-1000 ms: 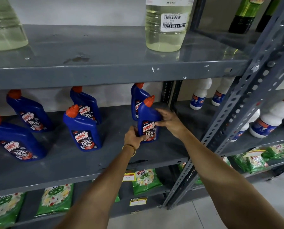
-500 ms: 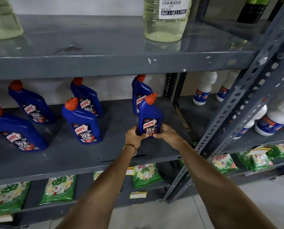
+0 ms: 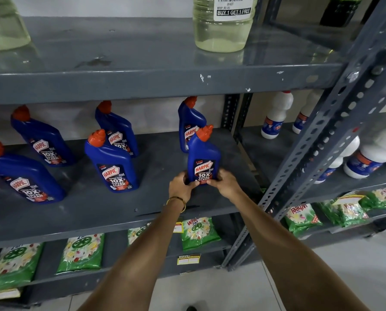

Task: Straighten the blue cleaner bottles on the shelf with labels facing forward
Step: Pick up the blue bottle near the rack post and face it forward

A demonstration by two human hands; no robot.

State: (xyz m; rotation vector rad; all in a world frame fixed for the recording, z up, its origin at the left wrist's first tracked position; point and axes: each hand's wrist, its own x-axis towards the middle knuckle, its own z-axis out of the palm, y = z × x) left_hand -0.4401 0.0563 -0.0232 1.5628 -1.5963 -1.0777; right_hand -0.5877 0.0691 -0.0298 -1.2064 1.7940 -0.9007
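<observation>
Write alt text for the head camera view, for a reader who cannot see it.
Both hands, left hand and right hand, grip the base of a blue cleaner bottle standing upright on a grey metal shelf, label facing forward. Five more blue bottles stand behind and to its left; green detergent packets lie on the shelf below.

Middle shelf (image 3: 120, 212) holds 6 Harpic bottles in 2 rows. Front row, L to R: far-left bottle (image 3: 23, 176), centre bottle (image 3: 112, 162), right bottle (image 3: 203, 158) w/ left hand (image 3: 180, 184) and right hand (image 3: 225, 185) at its base on either side. Back row: 1 bottle (image 3: 41, 138) at L, 1 (image 3: 118, 131) behind centre, 1 (image 3: 191, 122) just behind the held one. Oil jug (image 3: 221, 25) on shelf above; detergent packs (image 3: 198, 232) on shelf below.
</observation>
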